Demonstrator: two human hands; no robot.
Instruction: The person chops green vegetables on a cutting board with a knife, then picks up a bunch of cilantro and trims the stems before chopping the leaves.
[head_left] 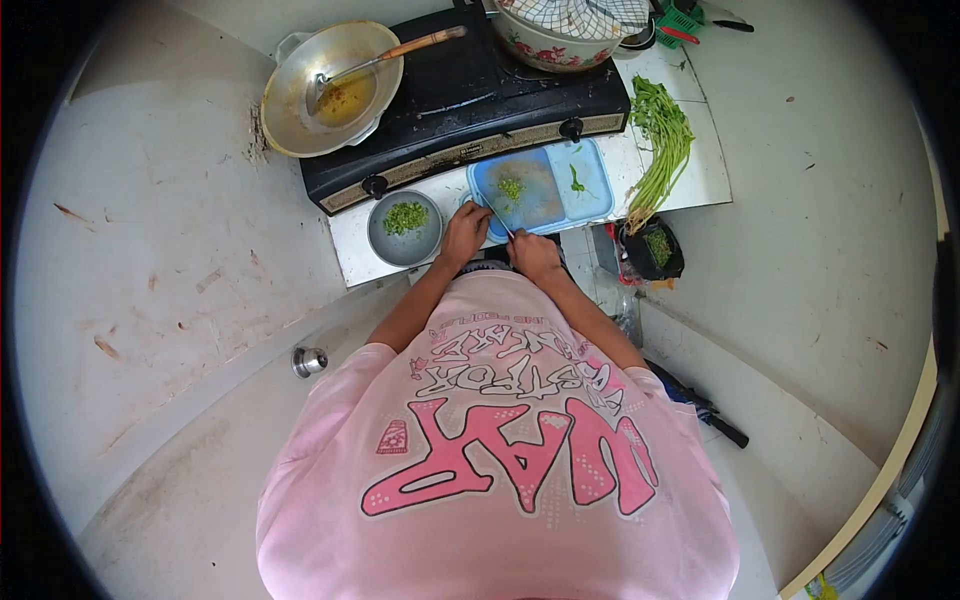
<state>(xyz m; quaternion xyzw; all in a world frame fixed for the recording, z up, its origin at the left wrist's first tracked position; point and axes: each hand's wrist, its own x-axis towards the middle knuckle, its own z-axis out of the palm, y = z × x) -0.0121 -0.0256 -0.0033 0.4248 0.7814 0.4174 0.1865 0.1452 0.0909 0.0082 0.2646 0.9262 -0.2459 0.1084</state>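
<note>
My right hand (537,256) is closed round the handle of a knife (498,217), whose thin blade slants up and left over a blue cutting board (590,205). At the board's left edge, my left hand (464,234) has its fingers curled close to the blade's tip; what they grip, if anything, is too small to make out. A small pile of chopped greens (511,189) lies on the board, with a loose green piece (577,179) on its right part. Just left of my left hand stands a grey bowl (378,240) holding more chopped greens (405,217).
Behind the board is a black gas stove (450,120), bearing a wok (285,95) with a wooden-handled spatula (420,44) and a flowered pot (560,52). A bunch of long green stalks (665,150) lies at right. Below it sits a black container (672,262) with greens.
</note>
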